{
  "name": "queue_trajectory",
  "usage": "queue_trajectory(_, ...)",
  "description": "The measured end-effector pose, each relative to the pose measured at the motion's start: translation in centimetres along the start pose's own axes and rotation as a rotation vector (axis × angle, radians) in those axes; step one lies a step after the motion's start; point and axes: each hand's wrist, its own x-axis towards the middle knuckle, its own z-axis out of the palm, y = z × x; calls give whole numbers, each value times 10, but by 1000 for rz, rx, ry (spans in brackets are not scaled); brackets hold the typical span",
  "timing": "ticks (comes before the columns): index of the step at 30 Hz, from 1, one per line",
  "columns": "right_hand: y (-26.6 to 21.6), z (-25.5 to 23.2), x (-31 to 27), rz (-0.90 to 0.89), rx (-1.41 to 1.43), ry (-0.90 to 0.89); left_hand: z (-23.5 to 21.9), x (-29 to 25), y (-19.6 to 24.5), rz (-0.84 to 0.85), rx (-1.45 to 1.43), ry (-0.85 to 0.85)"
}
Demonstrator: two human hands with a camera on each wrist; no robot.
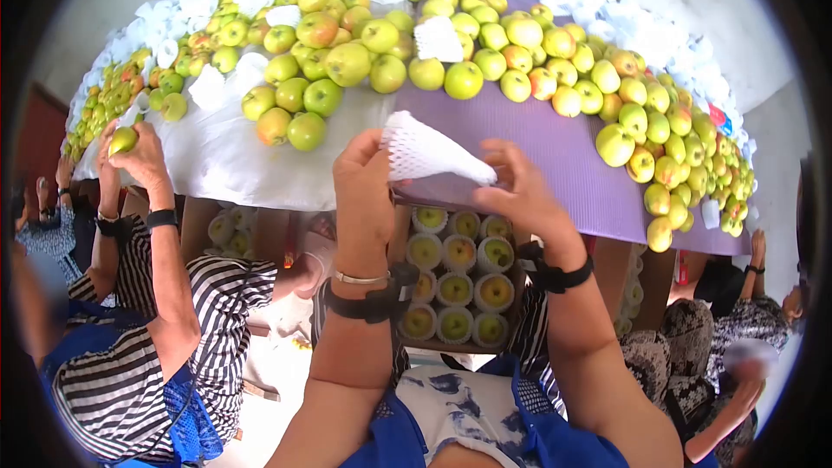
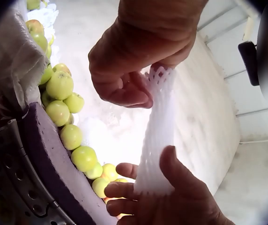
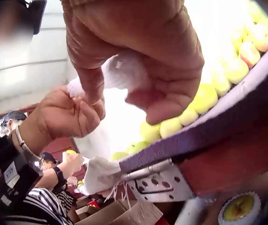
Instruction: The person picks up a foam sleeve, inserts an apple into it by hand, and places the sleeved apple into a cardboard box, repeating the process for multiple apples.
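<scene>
A white foam net [image 1: 433, 152] is stretched between the two hands above the table's near edge. My left hand [image 1: 362, 195] pinches its wider end; in the left wrist view, the curled fingers of that hand [image 2: 134, 61] grip the mesh. My right hand [image 1: 529, 195] holds the narrower end between thumb and fingers. Those fingers look spread in the left wrist view, around the net [image 2: 157, 140]. The right wrist view has the right hand [image 3: 138, 51] above the left hand [image 3: 63, 115], part of the net hidden behind it. No apple shows in the net.
A box holding several netted apples [image 1: 458, 252] stands below the hands. Loose apples [image 1: 348, 64] heap across the table, with white nets [image 1: 659, 35] behind them. A purple mat [image 1: 520, 134] covers the near right part. People sit on both sides, one holding an apple [image 1: 123, 140].
</scene>
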Motion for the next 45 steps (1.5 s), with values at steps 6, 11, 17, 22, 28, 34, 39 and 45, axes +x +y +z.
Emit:
queue_trajectory(6,-34,-62,0,132,-239,-61,-41,7,21,223,35,483)
queue_trajectory(11,-86,-54,19,-7,-433,-214,-73,6,50,415,-70,707)
queue_trajectory(17,-101,39,68,-191,-531,-487,-102,5,71,527,-76,852)
queue_trajectory(22,-71,131,103,-402,-552,-329,-118,6,75,510,-139,866)
queue_trajectory(28,-53,201,144,-17,-527,-119,-123,11,83,528,-259,888)
queue_trajectory(34,-39,219,144,-103,-488,-43,-120,11,86,532,-244,874)
queue_trajectory(39,-32,224,134,-163,-314,-37,-121,13,80,510,-230,867)
queue_trajectory(45,-42,193,121,168,77,-183,-110,14,74,521,-200,838)
